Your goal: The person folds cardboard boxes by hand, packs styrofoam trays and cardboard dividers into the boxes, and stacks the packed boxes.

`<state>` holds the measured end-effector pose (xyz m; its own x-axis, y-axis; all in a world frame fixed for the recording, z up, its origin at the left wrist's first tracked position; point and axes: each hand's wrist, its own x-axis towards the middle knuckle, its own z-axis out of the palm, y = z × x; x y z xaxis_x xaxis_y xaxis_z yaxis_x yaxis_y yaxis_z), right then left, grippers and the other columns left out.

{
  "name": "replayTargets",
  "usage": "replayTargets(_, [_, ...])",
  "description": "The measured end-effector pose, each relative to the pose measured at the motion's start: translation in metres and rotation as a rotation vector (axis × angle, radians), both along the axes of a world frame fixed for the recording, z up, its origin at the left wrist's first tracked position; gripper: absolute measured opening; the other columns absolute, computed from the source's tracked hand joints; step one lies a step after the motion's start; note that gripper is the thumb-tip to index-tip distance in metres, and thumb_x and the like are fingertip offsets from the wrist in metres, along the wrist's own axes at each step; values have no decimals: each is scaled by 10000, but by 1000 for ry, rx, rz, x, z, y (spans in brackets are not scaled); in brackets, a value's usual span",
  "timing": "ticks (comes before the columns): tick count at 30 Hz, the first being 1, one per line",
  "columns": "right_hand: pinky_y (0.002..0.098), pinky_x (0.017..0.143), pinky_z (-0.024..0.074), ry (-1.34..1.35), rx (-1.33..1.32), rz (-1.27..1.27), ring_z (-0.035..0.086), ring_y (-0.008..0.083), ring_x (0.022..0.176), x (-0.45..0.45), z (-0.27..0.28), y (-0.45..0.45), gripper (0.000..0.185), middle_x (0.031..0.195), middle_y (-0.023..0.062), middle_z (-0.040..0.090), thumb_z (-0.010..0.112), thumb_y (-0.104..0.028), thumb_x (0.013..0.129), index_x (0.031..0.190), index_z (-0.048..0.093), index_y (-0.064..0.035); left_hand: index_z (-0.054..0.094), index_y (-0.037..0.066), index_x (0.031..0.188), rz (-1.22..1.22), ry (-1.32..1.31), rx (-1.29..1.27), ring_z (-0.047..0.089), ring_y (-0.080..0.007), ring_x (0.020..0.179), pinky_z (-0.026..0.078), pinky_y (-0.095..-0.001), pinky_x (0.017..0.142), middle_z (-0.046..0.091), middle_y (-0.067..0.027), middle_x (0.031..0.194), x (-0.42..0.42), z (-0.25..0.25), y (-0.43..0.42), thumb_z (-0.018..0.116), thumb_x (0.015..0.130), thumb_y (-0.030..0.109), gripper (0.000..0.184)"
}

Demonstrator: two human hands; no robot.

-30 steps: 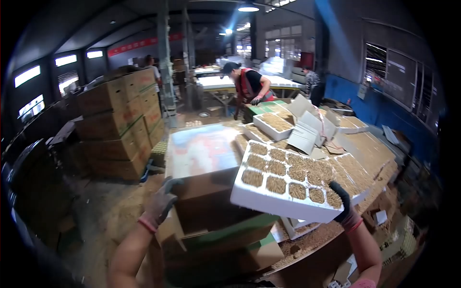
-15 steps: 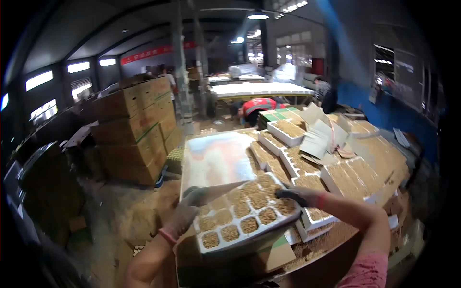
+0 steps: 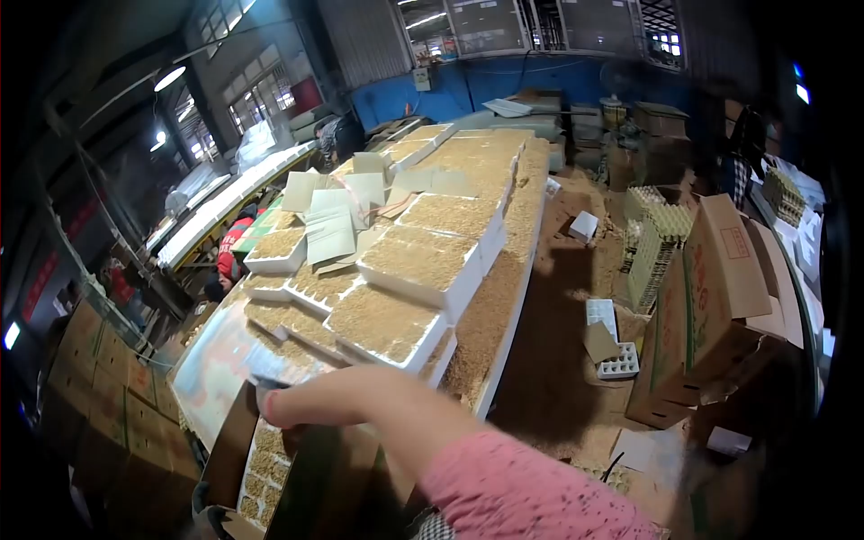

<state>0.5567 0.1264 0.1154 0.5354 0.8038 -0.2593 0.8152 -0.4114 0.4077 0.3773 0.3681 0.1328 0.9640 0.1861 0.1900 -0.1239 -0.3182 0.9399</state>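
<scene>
A white foam tray (image 3: 248, 486) with several square pockets full of brown grain-like filling sits tilted inside an open cardboard box (image 3: 227, 450) at lower left. My right hand (image 3: 266, 385), in a dark glove with a pink band at the wrist, is at the far end of the box, over the tray's end; its fingers are mostly hidden and blurred. At the bottom left edge of the view, my left hand (image 3: 214, 520), also gloved, is closed around the near side of the box and only partly visible.
Filled foam trays (image 3: 382, 315) crowd the worktable (image 3: 207, 369), with loose cardboard pieces (image 3: 331, 225) on top. To the right stand a large carton (image 3: 693, 324) and stacked egg trays (image 3: 652, 256). A person in a red vest (image 3: 232, 247) bends beyond the table.
The foam tray, held in both hands above the table's near edge, has gone down into the cardboard box. My view has swung right and tilted.
</scene>
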Motion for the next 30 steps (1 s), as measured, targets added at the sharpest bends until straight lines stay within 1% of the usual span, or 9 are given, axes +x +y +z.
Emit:
replayTargets(4, [425,703,503,-477,1579,87,626,304,893,-15,28,-154,343,913,160,606,701,-262,744,946,549,-30,551,8,1162,116,-193,610,559,-253,925,456,-354,778,592,-155,1076,24,-4,14,584,791,100,384])
replayTargets(6, [426,758,465,-936,1705,-429,462,222,758,13,-1,-282,430,918,124,458,679,-365,830,1013,525,-8,561,30,1061,130,-425,1038,562,-331,870,477,-412,744,592,-178,983,53,-6,16,684,762,148,344])
replayTargets(9, [375,1125,256,-492,1739,-1657,295,336,1366,-1,-78,-377,1117,1459,316,254,727,-498,732,1438,108,107,582,-8,970,-339,359,1116,617,-352,858,474,-397,801,616,-221,876,53,33,-80,746,706,533,625])
replayTargets(14, [357,919,454,36,2374,-1263,524,251,1100,19,-195,-438,869,1306,217,453,732,-240,798,1396,197,93,646,-36,954,-1132,940,1090,612,-221,821,480,-376,710,676,-144,908,155,-129,-19,677,763,410,486])
replayTargets(19, [436,796,502,111,2551,-978,583,251,1024,-55,-171,-441,610,1207,119,544,670,-212,857,1352,346,-64,680,33,867,-1036,1207,729,541,-137,615,430,-300,541,644,-40,758,137,-84,-59,682,755,404,387])
replayTargets(21, [481,846,503,713,2722,-1224,589,286,1047,-69,-134,-428,562,1207,111,551,642,-258,875,1351,376,-119,670,77,908,-920,1210,857,505,-123,552,427,-282,506,617,-8,715,121,-89,-54,650,787,417,361])
replayTargets(23, [454,831,520,965,2697,-1031,596,302,1043,-58,-148,-438,547,1218,118,562,627,-298,876,1352,393,-168,565,51,1093,-748,756,1132,616,-267,822,478,-409,777,646,-153,921,93,-23,-72,638,798,496,539])
replayTargets(29, [441,838,539,1511,2630,-802,603,299,1055,-98,-58,-364,450,1247,140,557,555,-290,907,1303,463,-96,481,75,1257,383,-347,1573,579,-358,1003,474,-461,860,521,-170,1180,3,11,15,777,668,180,668])
replayTargets(30, [441,838,539,1520,2620,-798,603,299,1055,-92,-52,-349,450,1247,140,557,555,-290,907,1303,463,-96,425,80,1327,313,-65,776,583,-313,1000,495,-419,814,523,-139,1197,4,-28,56,735,668,97,728])
